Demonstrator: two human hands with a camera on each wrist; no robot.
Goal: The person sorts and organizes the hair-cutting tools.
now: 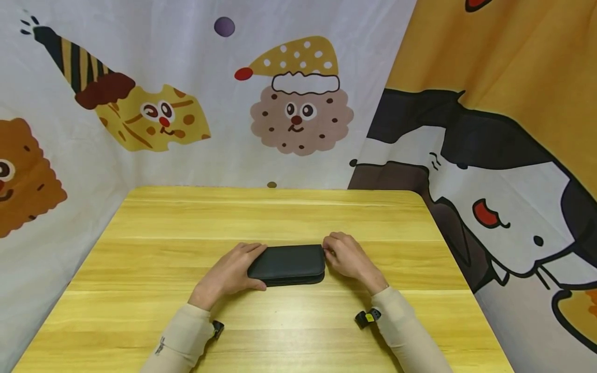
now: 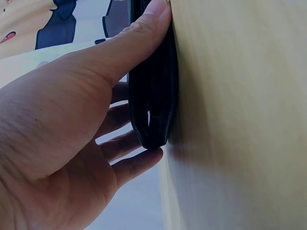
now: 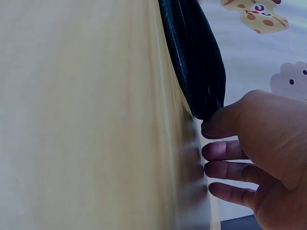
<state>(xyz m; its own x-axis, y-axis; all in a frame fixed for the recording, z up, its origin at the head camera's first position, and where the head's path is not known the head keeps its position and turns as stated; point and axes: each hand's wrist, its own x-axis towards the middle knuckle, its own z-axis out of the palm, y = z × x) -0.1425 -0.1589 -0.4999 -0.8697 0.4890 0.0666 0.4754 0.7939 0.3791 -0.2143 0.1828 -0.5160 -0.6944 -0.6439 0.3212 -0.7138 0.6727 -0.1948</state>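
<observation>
A black long wallet lies on the wooden table, its edge facing the person. Its zipped edge shows in the left wrist view as a dark narrow side. My left hand grips the wallet's left end, thumb along the near edge and fingers around the far side. At the right end, my right hand pinches the wallet's far corner with the thumb, the index finger mostly hidden behind it. The other fingers are bent toward the tabletop. Whether a zipper pull is between the fingertips is hidden.
The light wooden table extends around the wallet on all sides. Behind it hangs a white cloth with cartoon figures, and an orange printed cloth hangs at right. Both wrists wear small black devices.
</observation>
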